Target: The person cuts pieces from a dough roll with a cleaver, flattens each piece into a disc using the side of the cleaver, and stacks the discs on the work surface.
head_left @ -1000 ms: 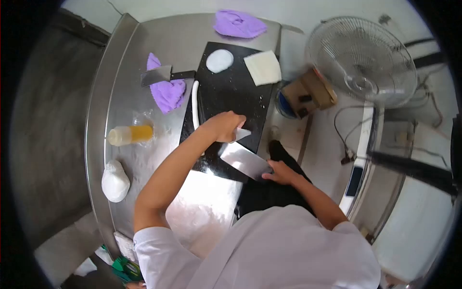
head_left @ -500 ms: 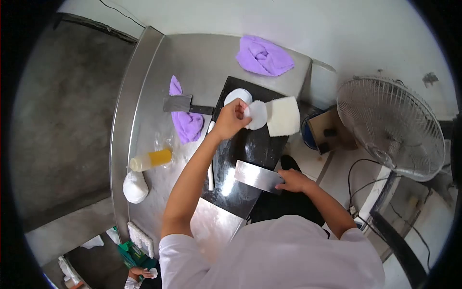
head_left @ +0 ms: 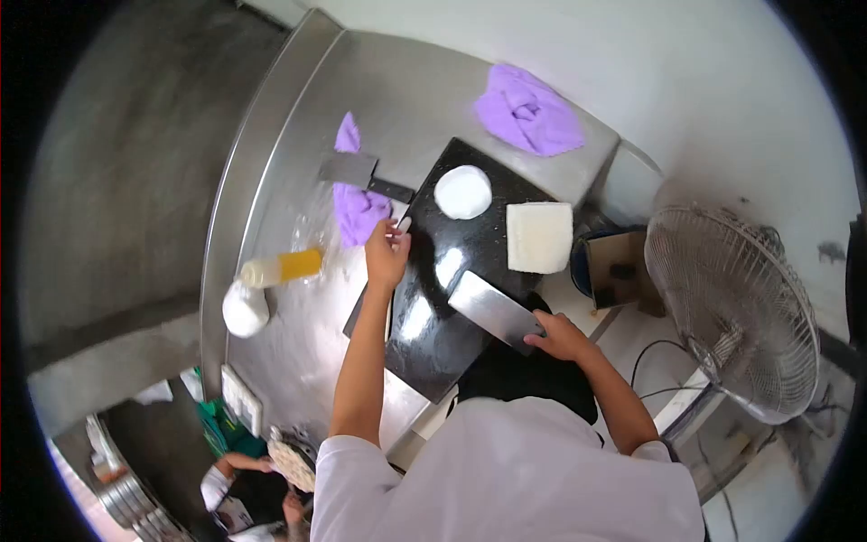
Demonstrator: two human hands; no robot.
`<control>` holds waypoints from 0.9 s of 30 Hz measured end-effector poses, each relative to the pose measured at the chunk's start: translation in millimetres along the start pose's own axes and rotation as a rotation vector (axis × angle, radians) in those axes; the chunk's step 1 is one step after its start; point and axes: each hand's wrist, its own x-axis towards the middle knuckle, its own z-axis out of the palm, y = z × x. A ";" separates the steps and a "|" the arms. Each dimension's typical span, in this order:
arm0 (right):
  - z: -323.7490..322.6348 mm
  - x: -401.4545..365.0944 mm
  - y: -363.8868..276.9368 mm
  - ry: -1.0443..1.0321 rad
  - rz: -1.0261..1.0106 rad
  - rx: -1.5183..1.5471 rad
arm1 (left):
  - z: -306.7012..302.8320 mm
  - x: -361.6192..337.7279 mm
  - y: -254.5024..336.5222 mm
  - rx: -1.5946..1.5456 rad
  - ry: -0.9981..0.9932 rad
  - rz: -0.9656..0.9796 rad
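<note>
My right hand (head_left: 558, 337) grips a broad rectangular cleaver (head_left: 488, 305), its shiny blade flat over the near right part of the black board (head_left: 429, 348). At the board's left edge, my left hand (head_left: 386, 257) has its fingers closed around the upper end of a thin white dough rope (head_left: 405, 224); my forearm hides most of the rope. Round white dough discs (head_left: 463, 192), seemingly stacked, lie on the far part of the board. A square white pad (head_left: 539, 237) rests at the board's right edge.
Left of the board, another cleaver (head_left: 350, 169) lies on a purple towel (head_left: 361, 217). Beyond are a bottle of yellow liquid (head_left: 298, 266) and a white bundle (head_left: 245, 310). A second purple towel (head_left: 528, 108) sits at the back. A fan (head_left: 731, 312) stands right; a co-worker's arm (head_left: 244, 462) shows lower left.
My left hand has put its white disc down with the other on the board and moved left to the dough rope. The cleaver stays in my right hand. The head view has turned.
</note>
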 end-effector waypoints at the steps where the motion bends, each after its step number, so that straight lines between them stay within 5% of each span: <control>1: -3.2 1.4 -6.4 -0.030 -0.016 -0.018 | -11.7 -17.6 -17.7 0.086 0.003 0.035; 4: -5.1 10.4 -23.7 -0.073 -0.074 -0.075 | -40.2 -82.8 -68.6 0.246 0.187 0.155; 8: 0.6 37.9 -45.4 0.005 -0.222 -0.093 | -42.0 -172.1 -110.8 -0.011 0.267 -0.179; 11: 4.5 62.9 -78.4 -0.050 -0.308 -0.118 | -41.8 -210.3 -103.9 0.106 0.253 -0.042; 21: 61.2 101.7 -174.3 -0.179 -0.436 -0.473 | -38.3 -240.1 -118.5 -0.152 0.545 -0.101; 27: 85.6 86.4 -198.6 -0.154 -0.358 -0.712 | -45.6 -228.7 -142.6 0.102 0.407 0.125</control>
